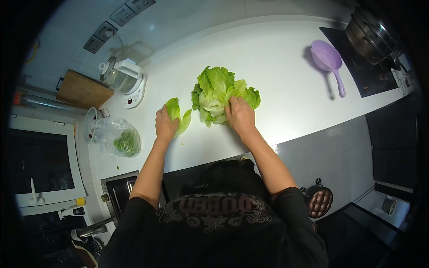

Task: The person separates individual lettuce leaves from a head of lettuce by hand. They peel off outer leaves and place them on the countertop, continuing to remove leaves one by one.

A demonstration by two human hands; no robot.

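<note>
A head of green leaf lettuce point(214, 87) rests on the white countertop point(274, 90) in front of me. My right hand point(240, 115) is at its right side, with the fingers closed on the inner leaves. To the left of the head, my left hand point(166, 124) holds loose lettuce leaves point(173, 109) just above or on the counter; another narrow leaf point(184, 122) lies against them on the right. The fingertips of my left hand are partly hidden behind the leaf.
A glass electric kettle point(124, 77) and a wooden cutting board point(83, 90) stand at the left. Nearer is a clear plastic bag of greens point(126, 140), beside the sink point(120, 191). At right are a purple ladle point(325, 57) and a steel pot point(370, 37) on a black cooktop point(365, 73).
</note>
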